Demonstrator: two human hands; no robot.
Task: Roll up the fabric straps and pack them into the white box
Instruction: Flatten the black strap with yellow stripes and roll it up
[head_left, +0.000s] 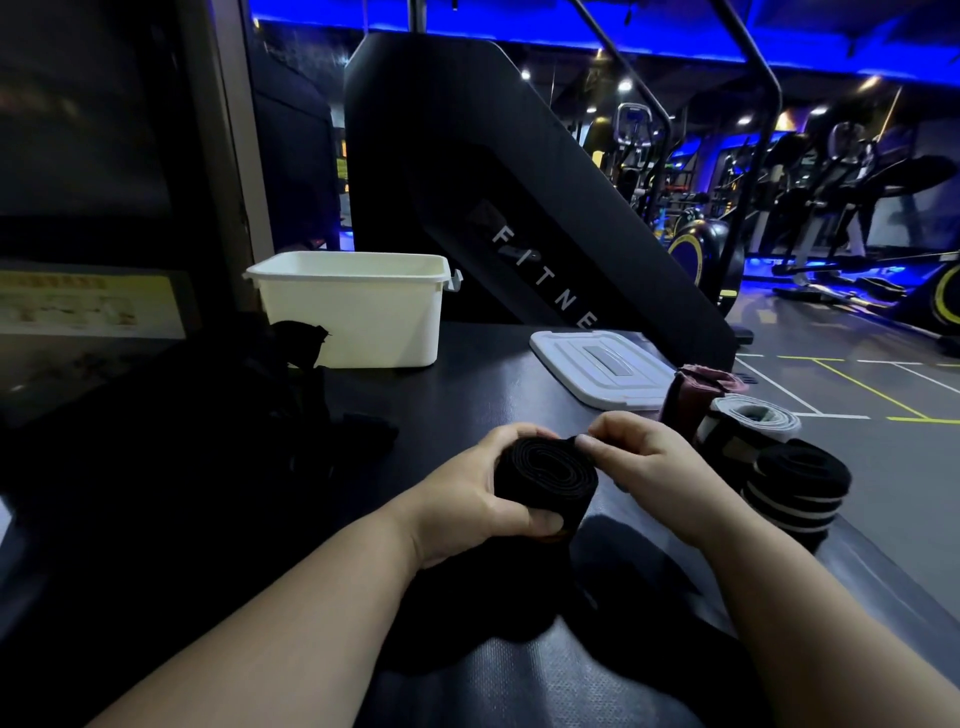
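A: While the left hand grips the black fabric strap wound into a flat coil, fingers over the top and thumb under the front, which step is this?

B: Rolling, and near the end of this strap by the look of it. The coil is tight, with many layers. The right hand pinches the coil's upper edge between thumb and forefinger. Probably the tail end, but it's black on black, so cannot tell.

A: Any loose length left?

B: Dark cloth hangs below the left hand, toward the person. Unclear whether it's the same strap.

A: Next move?

B: Judgement: press the end down so the coil holds, then carry it to the open white rectangular plastic box, well beyond the left hand and slightly to its left. A slack grip would likely let the coil spring loose.

A: Anything in the box?

B: Inside is hidden from this angle.

A: Other straps?

B: Three finished rolls stand just right of the right hand: a maroon roll, a white-grey roll and a black roll with white stripes, the last nearest the wrist. A dark heap of cloth, likely unrolled straps, lies left of the left hand, near the box front. A flat white plastic lid lies beyond the right hand, apart from the box.

A: Progress?

B: Partway through rolling. No packing visible yet.
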